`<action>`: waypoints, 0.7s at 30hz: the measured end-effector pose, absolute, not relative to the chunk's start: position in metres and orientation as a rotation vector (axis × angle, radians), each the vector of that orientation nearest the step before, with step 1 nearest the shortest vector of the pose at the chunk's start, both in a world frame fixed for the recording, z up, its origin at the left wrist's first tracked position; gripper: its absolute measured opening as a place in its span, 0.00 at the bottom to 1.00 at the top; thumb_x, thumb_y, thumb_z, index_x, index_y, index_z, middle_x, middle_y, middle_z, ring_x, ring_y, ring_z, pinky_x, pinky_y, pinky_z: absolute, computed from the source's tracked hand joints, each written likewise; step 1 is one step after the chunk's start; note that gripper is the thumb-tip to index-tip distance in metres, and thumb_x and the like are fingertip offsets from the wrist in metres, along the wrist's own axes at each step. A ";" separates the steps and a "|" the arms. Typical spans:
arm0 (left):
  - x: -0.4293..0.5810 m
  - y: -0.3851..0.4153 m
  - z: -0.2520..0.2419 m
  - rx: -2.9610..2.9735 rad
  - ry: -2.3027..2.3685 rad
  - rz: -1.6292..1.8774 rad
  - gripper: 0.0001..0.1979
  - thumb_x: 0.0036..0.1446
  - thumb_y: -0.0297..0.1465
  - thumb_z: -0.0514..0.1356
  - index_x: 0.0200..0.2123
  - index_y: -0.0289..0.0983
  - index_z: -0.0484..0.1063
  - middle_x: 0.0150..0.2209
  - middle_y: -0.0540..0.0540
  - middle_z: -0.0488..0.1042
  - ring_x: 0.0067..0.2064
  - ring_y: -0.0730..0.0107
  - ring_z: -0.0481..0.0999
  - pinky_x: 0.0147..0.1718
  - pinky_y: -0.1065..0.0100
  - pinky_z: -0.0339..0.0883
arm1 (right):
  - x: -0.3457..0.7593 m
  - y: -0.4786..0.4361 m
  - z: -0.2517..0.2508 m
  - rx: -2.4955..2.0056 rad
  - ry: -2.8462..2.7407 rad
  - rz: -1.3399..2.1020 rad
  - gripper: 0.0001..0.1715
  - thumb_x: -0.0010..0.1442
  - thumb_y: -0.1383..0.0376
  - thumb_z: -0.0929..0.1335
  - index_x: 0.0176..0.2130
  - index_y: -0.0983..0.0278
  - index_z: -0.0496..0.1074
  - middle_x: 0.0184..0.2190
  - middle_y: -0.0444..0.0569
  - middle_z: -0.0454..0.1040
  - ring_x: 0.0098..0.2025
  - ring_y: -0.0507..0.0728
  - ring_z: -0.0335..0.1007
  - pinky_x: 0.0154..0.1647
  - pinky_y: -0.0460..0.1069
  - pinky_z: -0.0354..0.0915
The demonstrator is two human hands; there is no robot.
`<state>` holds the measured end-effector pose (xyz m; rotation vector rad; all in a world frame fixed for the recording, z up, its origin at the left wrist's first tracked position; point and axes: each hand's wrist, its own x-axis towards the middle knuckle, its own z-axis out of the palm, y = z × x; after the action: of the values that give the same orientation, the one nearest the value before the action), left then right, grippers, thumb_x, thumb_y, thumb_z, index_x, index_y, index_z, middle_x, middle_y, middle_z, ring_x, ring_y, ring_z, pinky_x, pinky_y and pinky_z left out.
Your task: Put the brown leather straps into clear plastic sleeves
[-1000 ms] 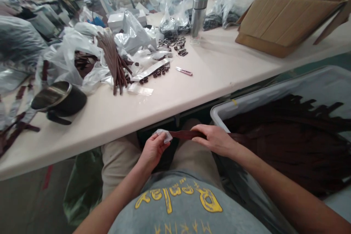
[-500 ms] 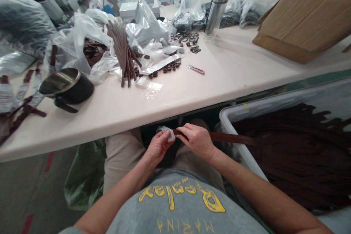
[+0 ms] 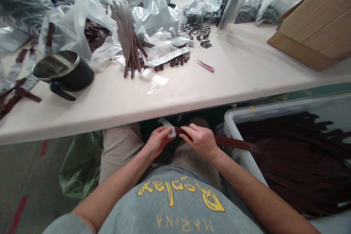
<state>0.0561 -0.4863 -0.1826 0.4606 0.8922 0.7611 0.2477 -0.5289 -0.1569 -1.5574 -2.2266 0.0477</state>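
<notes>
Over my lap, just below the table edge, a dark brown leather strap runs between my hands. My right hand is closed around it, and its tail stretches right over the bin's rim. At the strap's left end, my left hand pinches a small piece of translucent white plastic wrapping. Whether the strap's tip lies inside that wrapping is hidden by my fingers. Many similar brown straps lie heaped in the white plastic bin at my right.
On the white table are a black mug, a bundle of brown strips, small loops, metal buckles and a pink cutter. A steel flask and cardboard box stand farther back. Green sacking hangs below.
My view has tilted down and shifted slightly, so the table items appear displaced. Both hands keep their grips, with barely any movement at the strap's end.
</notes>
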 end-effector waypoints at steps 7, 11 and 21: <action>0.055 -0.486 -0.181 0.455 0.889 0.718 0.22 0.37 0.40 0.77 0.33 0.32 0.81 0.32 0.42 0.81 0.35 0.68 0.79 0.36 0.70 0.73 | 0.248 -0.530 -0.154 -1.521 -2.264 0.027 0.17 0.71 0.56 0.64 0.40 0.64 0.77 0.28 0.46 0.74 0.28 0.52 0.69 0.30 0.48 0.54; 0.055 -0.487 -0.179 0.455 0.881 0.728 0.22 0.36 0.40 0.77 0.31 0.31 0.81 0.31 0.41 0.81 0.33 0.67 0.79 0.35 0.70 0.73 | 0.247 -0.530 -0.149 -1.541 -2.288 0.043 0.18 0.71 0.57 0.64 0.36 0.63 0.77 0.26 0.45 0.73 0.26 0.52 0.67 0.30 0.48 0.54; 0.056 -0.486 -0.180 0.435 0.832 0.749 0.21 0.38 0.39 0.77 0.31 0.30 0.80 0.31 0.41 0.81 0.33 0.67 0.79 0.32 0.72 0.74 | 0.248 -0.530 -0.144 -1.532 -2.272 0.121 0.20 0.70 0.60 0.62 0.31 0.63 0.76 0.25 0.45 0.72 0.26 0.51 0.65 0.29 0.48 0.53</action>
<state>0.0559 -0.4863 -0.1796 0.4354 0.8325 0.7493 0.2477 -0.5299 -0.1437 -1.5318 -2.2718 0.1209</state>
